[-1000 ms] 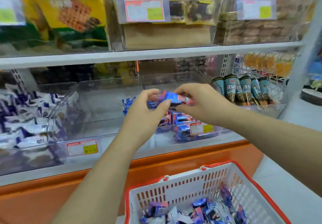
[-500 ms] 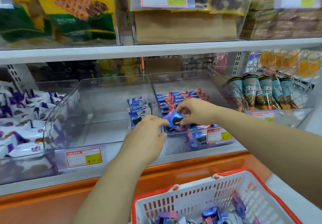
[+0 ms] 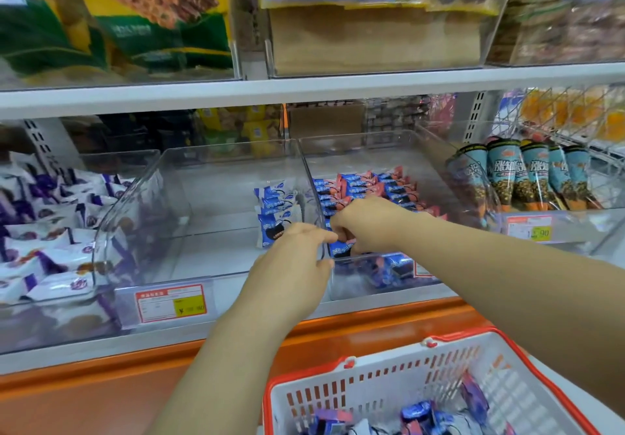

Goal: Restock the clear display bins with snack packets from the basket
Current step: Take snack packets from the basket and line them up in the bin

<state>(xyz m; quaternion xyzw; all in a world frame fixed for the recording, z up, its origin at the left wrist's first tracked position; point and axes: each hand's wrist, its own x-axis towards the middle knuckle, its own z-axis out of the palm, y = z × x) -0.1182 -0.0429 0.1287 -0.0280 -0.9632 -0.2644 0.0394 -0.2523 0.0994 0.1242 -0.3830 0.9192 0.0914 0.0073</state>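
My right hand (image 3: pixel 370 223) is down in the front of the bin (image 3: pixel 372 140), fingers curled round a blue-and-pink packet (image 3: pixel 341 252) that lies at the bin's front edge, just ahead of the rows of packets (image 3: pixel 368 186) toward its back. My left hand (image 3: pixel 294 262) is at the bin's left front corner, fingers loose and nearly straight, holding nothing; I cannot tell whether the tips touch the packet. The basket (image 3: pixel 372 380) sits below the bin, spare packets (image 3: pixel 417 412) in it.
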